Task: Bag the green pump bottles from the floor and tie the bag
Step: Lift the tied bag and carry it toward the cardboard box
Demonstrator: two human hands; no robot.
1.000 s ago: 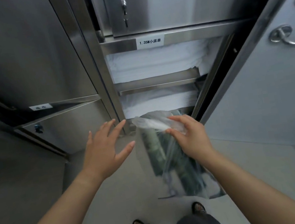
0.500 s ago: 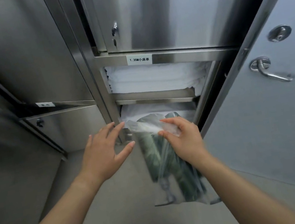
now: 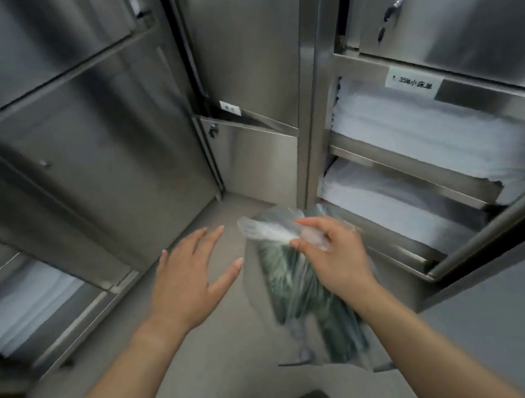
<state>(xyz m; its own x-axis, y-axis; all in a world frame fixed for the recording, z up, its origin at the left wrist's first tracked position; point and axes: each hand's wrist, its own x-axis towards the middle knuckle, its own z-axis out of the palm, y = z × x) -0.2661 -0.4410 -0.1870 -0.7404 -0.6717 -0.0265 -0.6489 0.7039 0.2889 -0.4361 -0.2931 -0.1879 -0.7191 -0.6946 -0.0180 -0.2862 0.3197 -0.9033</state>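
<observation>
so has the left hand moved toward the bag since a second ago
No. The left hand is open beside the bag, the same gap from the right hand pinching its neck. Only the camera swung left, past the labelled shelf.

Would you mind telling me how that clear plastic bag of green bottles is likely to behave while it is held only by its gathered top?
The plastic bag looks thin and floppy: it hangs slack below the right hand, which pinches its bunched neck. The green pump bottles probably weigh it down, so it may swing. The film looks smooth, so the grip might slip; the open left hand is not supporting it.
</observation>
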